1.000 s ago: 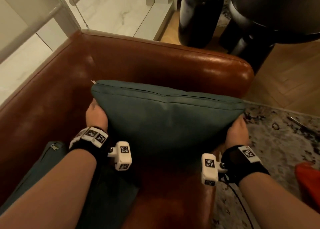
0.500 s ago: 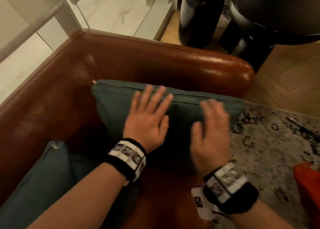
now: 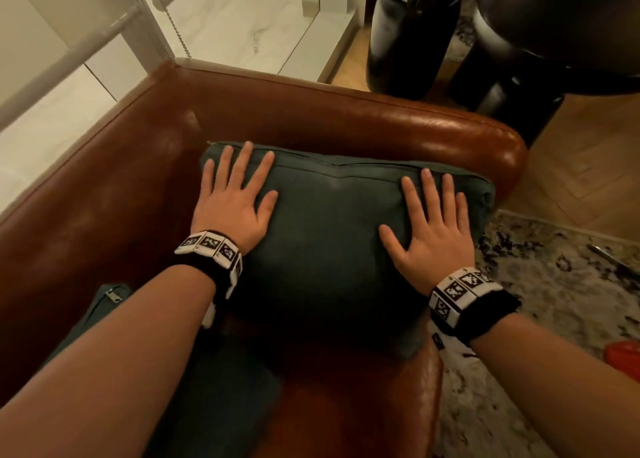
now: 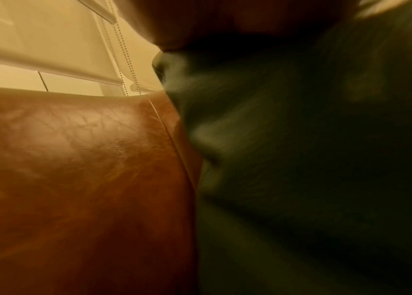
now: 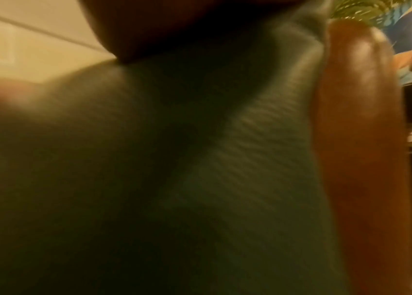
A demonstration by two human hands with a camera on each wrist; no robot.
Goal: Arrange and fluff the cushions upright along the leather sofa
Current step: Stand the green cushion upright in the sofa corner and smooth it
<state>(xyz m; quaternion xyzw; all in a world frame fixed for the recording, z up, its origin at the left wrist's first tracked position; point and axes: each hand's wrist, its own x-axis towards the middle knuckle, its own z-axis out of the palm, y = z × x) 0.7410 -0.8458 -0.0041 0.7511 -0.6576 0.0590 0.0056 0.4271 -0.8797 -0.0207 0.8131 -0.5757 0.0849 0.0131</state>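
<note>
A dark teal cushion (image 3: 329, 236) stands upright against the arm of the brown leather sofa (image 3: 346, 122), at its right end. My left hand (image 3: 235, 194) lies flat on the cushion's upper left face, fingers spread and straight. My right hand (image 3: 433, 222) presses flat on the upper right face in the same way. A second teal cushion (image 3: 104, 305) lies low at the left, mostly hidden under my left forearm. Both wrist views are blurred; they show teal fabric (image 4: 301, 159) (image 5: 149, 159) close up beside brown leather (image 4: 73, 159).
A tall dark vase (image 3: 408, 38) with a plant and a dark round side table (image 3: 554, 42) stand behind the sofa arm on the wood floor. A patterned rug (image 3: 554, 284) lies to the right, with a red object (image 3: 623, 353) at its edge. Window blinds (image 3: 86, 35) hang behind the backrest.
My hands let go of the cushion's two sides, came round to its front face, then spread apart and now lie flat on the upper left and upper right. The cushion stays upright.
</note>
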